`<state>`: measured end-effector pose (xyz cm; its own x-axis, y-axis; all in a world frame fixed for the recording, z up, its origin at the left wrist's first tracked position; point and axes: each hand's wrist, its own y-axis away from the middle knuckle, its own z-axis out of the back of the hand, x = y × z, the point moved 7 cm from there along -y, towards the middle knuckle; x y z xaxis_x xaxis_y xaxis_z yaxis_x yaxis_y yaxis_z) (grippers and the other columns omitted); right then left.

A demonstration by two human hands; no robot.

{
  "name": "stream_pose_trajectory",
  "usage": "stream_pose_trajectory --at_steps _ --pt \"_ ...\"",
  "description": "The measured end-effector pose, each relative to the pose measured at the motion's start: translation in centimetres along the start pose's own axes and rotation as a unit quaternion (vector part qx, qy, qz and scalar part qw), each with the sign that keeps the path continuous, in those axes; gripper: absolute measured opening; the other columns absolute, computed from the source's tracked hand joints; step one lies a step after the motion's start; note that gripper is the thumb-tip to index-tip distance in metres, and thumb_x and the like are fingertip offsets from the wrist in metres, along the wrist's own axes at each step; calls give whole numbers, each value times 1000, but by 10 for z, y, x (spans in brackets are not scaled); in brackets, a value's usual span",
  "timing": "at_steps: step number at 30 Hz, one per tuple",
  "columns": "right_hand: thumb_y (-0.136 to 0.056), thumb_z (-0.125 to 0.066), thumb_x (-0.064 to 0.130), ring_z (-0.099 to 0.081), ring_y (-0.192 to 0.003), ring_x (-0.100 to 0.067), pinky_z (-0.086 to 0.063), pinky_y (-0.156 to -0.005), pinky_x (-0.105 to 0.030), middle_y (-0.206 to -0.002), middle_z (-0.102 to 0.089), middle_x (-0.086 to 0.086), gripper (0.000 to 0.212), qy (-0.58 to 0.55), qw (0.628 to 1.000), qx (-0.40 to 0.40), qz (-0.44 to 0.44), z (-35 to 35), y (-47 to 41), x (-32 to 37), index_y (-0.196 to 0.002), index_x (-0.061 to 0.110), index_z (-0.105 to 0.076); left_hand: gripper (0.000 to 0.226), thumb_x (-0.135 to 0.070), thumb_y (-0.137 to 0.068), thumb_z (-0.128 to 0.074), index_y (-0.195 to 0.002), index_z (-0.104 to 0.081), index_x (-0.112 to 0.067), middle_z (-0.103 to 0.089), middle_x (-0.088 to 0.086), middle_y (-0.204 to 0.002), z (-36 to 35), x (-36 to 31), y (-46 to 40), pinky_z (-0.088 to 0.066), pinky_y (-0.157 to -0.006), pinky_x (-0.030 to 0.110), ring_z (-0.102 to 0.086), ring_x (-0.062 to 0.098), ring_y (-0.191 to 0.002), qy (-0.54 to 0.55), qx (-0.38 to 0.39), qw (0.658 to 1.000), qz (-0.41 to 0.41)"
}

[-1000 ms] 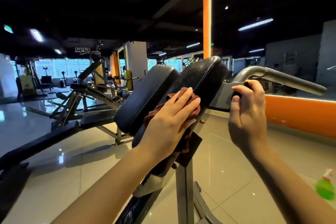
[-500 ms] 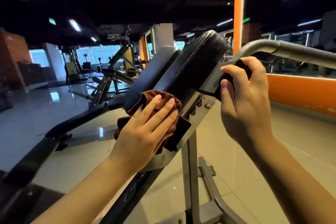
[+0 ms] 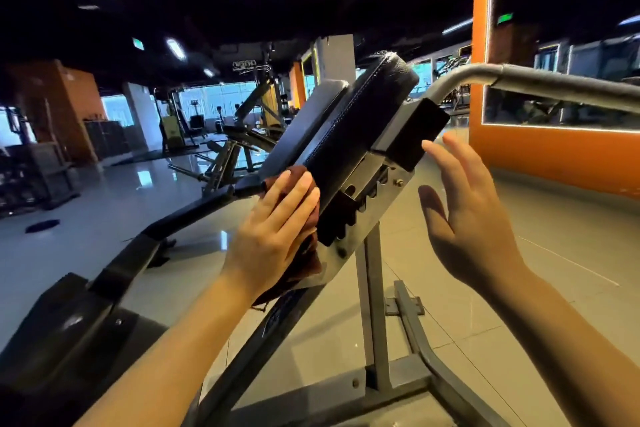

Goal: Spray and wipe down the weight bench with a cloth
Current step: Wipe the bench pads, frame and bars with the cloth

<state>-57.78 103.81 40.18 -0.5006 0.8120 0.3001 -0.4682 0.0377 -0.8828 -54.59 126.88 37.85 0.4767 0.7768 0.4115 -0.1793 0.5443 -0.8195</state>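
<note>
1. The bench (image 3: 360, 135) is a tilted black padded pad on a grey steel frame, its upper end raised toward the ceiling and its lower end sloping down toward the person.
2. The left hand (image 3: 273, 236) lies flat against the lower left edge of the bench pad, fingers straight and close together, pressing a brown cloth (image 3: 304, 253) onto the pad.
3. The cloth is mostly hidden under that hand; a bit of it shows above the fingertips against the pad edge, and a crumpled part hangs below the palm, beside the notched metal bracket (image 3: 367, 198) under the pad.
4. The right hand (image 3: 464, 218) is held in the air to the right of the bench, palm turned toward the bracket, fingers spread and relaxed, gripping nothing and touching nothing.
5. A curved grey handle bar (image 3: 540, 83) runs out from the right side of the bench, above the right hand and apart from it.
6. A grey upright post (image 3: 372, 315) stands under the bench on a tiled floor (image 3: 502, 305).
7. Behind the bench, further gym machines (image 3: 242, 121) stand near bright windows, and an orange wall (image 3: 554, 152) lies to its right.
</note>
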Motion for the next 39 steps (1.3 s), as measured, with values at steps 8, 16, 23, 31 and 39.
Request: stream_pose_trajectory --at_steps 8,16,23,31,39 --pt "-99 -36 37 -14 -140 -2 -24 -107 -28 -157 -27 1 48 -20 999 -18 30 -16 9 2 -146 28 -33 38 -20 -100 -51 -137 -50 -12 -49 10 -142 -29 1 36 -29 -116 45 -38 33 -138 -36 -7 998 -52" --pt "-94 -38 38 -18 -146 -15 -19 -109 -24 -160 -19 -2 48 -77 997 -14 20 -48 24 -2 -141 28 -35 34 -18 -105 -40 -138 -44 -11 -48 10 -142 -26 6 85 -46 -103 46 -40 29 -137 -21 69 996 -46" --pt "-94 -39 32 -25 -143 -8 -21 -114 -15 -154 -31 1 50 -132 991 -35 18 -21 10 -13 -143 27 -35 36 -15 -101 -50 -135 -45 -5 -40 11 -144 14 -34 -42 -31 -116 41 -36 35 -136 102 -137 985 37" --pt "-95 -43 30 -35 -136 -9 -28 -111 -19 -147 -41 1 46 -140 987 -81 -16 12 1 -41 -140 25 -38 42 -12 -95 -57 -135 -52 -2 -46 16 -146 -15 -81 -156 -36 -112 46 -38 35 -138 78 -34 996 -34" --pt "-93 -48 26 -28 -132 2 -20 -105 -3 -147 -39 1 45 -140 986 -74 -44 -3 14 -50 -137 28 -40 44 -16 -96 -52 -138 -49 -2 -43 16 -147 -15 -88 -137 -30 -115 45 -34 36 -139 -36 1 991 -126"
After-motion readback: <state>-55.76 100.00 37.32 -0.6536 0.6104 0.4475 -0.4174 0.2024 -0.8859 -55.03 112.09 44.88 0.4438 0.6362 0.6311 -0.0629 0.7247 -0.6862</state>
